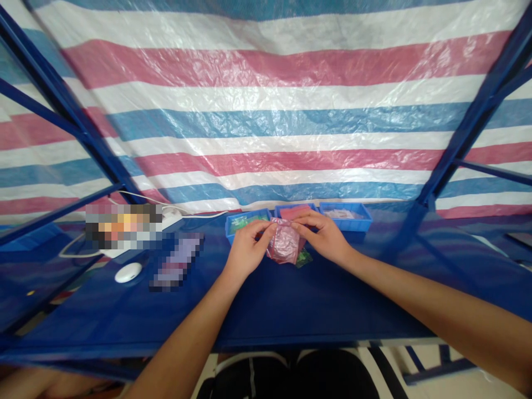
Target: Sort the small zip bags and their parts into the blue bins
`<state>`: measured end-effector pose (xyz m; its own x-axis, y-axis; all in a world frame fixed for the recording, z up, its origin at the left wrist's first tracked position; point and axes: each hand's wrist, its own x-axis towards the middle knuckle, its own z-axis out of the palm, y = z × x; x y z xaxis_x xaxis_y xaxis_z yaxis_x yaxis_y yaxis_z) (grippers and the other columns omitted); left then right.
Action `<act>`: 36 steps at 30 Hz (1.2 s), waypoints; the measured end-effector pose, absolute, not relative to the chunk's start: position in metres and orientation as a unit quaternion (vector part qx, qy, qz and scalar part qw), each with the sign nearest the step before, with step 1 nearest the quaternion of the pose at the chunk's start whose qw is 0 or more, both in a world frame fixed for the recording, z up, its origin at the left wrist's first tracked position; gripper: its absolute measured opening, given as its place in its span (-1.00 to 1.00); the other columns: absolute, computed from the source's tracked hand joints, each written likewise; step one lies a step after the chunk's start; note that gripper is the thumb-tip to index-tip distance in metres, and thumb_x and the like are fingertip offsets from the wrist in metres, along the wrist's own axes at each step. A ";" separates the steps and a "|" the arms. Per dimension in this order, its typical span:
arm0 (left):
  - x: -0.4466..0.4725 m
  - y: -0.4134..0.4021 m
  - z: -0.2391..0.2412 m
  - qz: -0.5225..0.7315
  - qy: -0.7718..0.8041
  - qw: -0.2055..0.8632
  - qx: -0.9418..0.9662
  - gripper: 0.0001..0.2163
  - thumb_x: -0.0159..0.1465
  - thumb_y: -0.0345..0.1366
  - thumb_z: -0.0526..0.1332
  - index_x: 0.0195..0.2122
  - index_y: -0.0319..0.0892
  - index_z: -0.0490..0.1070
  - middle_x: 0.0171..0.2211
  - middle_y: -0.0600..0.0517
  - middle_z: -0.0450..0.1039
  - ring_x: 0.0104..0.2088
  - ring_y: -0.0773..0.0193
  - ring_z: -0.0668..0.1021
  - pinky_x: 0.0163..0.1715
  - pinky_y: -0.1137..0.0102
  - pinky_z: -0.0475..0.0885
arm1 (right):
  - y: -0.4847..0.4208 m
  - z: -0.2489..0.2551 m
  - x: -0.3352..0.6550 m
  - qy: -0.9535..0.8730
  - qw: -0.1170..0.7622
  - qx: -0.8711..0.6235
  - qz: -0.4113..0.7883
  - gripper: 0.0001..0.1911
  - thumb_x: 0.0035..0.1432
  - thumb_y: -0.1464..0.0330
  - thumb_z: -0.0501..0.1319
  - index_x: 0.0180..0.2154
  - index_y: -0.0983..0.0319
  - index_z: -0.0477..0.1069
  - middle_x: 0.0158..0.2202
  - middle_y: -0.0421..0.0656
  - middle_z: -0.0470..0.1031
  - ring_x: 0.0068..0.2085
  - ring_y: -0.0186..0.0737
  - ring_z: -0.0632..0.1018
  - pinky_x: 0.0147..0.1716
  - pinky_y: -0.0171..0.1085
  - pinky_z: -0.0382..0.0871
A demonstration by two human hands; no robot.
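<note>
A pink see-through plastic bag (285, 244) is stretched between my two hands, just above the blue table top. My left hand (250, 244) pinches its upper left edge between thumb and fingers. On the other side, my right hand (326, 235) grips the upper right edge the same way. Something pale or shiny shows through the bag, but I cannot make out what. Partly behind it lies a green packet (305, 258). Just beyond my hands stand a blue bin with green packets (249, 220), a blue bin with pink packets (296, 210) and a blue bin with clear packets (347, 215).
To the left are a white oval case (128, 272), a blurred-out flat item (178, 263) and a white power strip (171, 220) with cables. Blue metal posts (461, 133) frame the table (332, 310). A striped plastic sheet (266, 122) hangs behind.
</note>
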<state>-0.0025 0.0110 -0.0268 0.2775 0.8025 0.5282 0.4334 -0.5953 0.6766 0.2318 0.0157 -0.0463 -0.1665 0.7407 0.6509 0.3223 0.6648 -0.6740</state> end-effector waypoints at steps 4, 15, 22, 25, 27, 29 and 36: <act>0.003 0.011 -0.031 0.459 0.381 0.269 0.756 -0.71 0.32 -0.08 0.35 -0.01 -0.09 0.57 -0.07 -0.04 0.64 -0.11 0.11 0.65 -0.06 0.27 0.51 | 0.013 -0.046 0.229 -0.714 0.557 -0.360 0.224 -0.76 0.33 0.16 0.30 -0.11 0.12 0.66 -0.08 -0.10 0.67 -0.06 -0.06 0.62 -0.02 -0.09 0.50; 0.000 0.024 -0.036 0.517 0.328 0.442 0.655 -0.59 0.21 -0.13 0.46 0.02 -0.16 0.47 -0.20 -0.03 0.66 -0.22 0.21 0.66 -0.16 0.34 0.51 | 0.010 -0.043 0.219 -0.603 0.562 -0.283 0.490 -0.52 0.12 0.14 0.46 0.06 0.11 0.52 -0.04 -0.15 0.68 -0.03 -0.08 0.66 0.05 -0.09 0.54; 0.002 0.023 -0.036 0.498 0.338 0.494 0.628 -0.55 0.18 -0.15 0.48 0.04 -0.17 0.46 -0.19 -0.02 0.65 -0.25 0.24 0.65 -0.18 0.36 0.51 | 0.015 -0.051 0.220 -0.594 0.557 -0.302 0.495 -0.70 0.08 0.15 0.48 -0.22 0.18 0.58 -0.21 -0.17 0.70 -0.20 -0.14 0.68 -0.09 -0.16 0.56; 0.002 0.023 -0.039 0.487 0.348 0.488 0.635 -0.59 0.15 -0.11 0.49 -0.05 -0.19 0.49 -0.25 -0.02 0.65 -0.32 0.24 0.65 -0.25 0.36 0.51 | 0.014 -0.049 0.220 -0.590 0.561 -0.300 0.497 -0.67 0.07 0.14 0.48 -0.19 0.18 0.59 -0.19 -0.18 0.70 -0.19 -0.14 0.67 -0.09 -0.17 0.56; 0.003 0.024 -0.039 0.494 0.349 0.479 0.636 -0.60 0.15 -0.11 0.50 -0.08 -0.18 0.50 -0.25 -0.01 0.66 -0.32 0.24 0.65 -0.25 0.36 0.52 | 0.014 -0.049 0.220 -0.593 0.559 -0.300 0.496 -0.66 0.08 0.14 0.47 -0.16 0.19 0.59 -0.19 -0.17 0.69 -0.19 -0.14 0.67 -0.09 -0.17 0.55; 0.003 0.025 -0.040 0.503 0.343 0.479 0.633 -0.59 0.13 -0.13 0.51 -0.07 -0.18 0.50 -0.25 -0.01 0.66 -0.29 0.23 0.67 -0.22 0.35 0.54 | 0.015 -0.050 0.221 -0.594 0.559 -0.305 0.492 -0.66 0.09 0.14 0.47 -0.17 0.19 0.59 -0.21 -0.17 0.69 -0.20 -0.15 0.66 -0.09 -0.17 0.54; 0.003 0.024 -0.039 0.487 0.348 0.485 0.637 -0.55 0.14 -0.14 0.50 0.00 -0.18 0.46 -0.20 -0.03 0.66 -0.22 0.20 0.69 -0.15 0.33 0.54 | 0.019 -0.055 0.222 -0.591 0.574 -0.301 0.480 -0.72 0.06 0.19 0.50 -0.27 0.19 0.55 -0.27 -0.21 0.66 -0.27 -0.22 0.64 -0.14 -0.21 0.53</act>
<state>0.0027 0.0239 -0.0393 0.2828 0.9163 0.2835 -0.0287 -0.2874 0.9574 0.2221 0.0188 -0.0545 -0.1597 0.9072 0.3892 -0.1951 0.3575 -0.9133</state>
